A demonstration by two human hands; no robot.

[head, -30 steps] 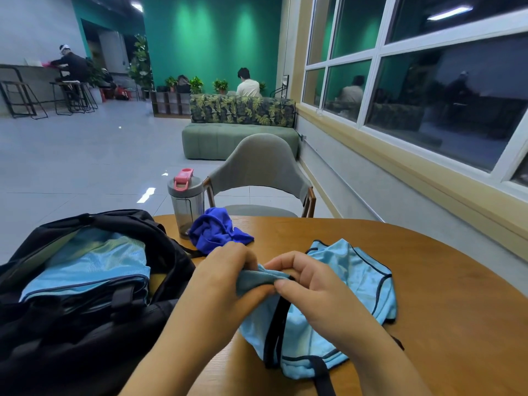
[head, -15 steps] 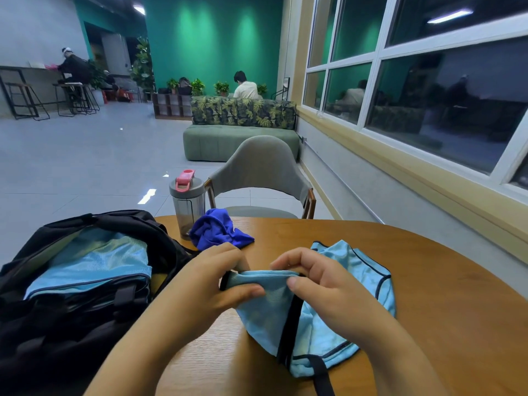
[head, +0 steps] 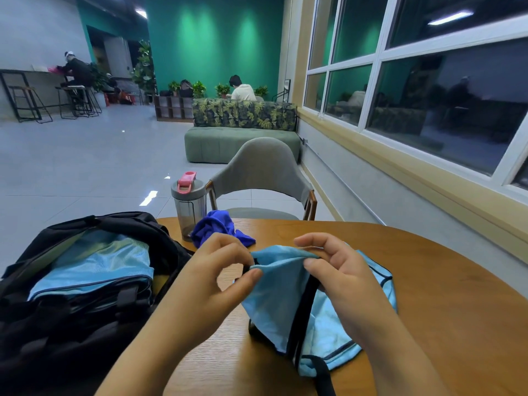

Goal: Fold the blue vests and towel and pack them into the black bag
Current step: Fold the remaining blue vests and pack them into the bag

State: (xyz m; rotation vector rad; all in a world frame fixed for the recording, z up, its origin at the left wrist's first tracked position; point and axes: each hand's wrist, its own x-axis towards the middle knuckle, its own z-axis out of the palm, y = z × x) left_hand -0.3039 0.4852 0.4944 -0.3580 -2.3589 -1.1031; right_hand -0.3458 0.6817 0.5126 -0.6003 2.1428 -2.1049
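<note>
Light blue mesh fabric with black trim is hanging between the two hands: this is the blue vest (head: 288, 304), and its lower part is lying on the wooden table (head: 428, 281), toward 5 o'clock from the centre of the view. The left hand (head: 211, 281) is pinching the top edge of the vest between thumb and forefinger, at about 7 o'clock from the centre. The right hand (head: 340, 275) is gripping the same edge just beside it, thumb in front and fingers curled behind the cloth, and the fabric is stretching a little between the two grips. A black strap of the vest is running down below the right hand to the bottom edge of the view.

At 8 o'clock the black bag (head: 57, 324) is standing open on the table, and a folded light blue vest (head: 94, 270) is lying inside it. Just beyond the left hand, at 12 o'clock from it, a dark blue towel (head: 217, 227) is lying crumpled on the table, touching or almost touching a grey bottle (head: 188, 207) with a pink lid. Behind the table a grey chair (head: 263, 170) is facing the person.
</note>
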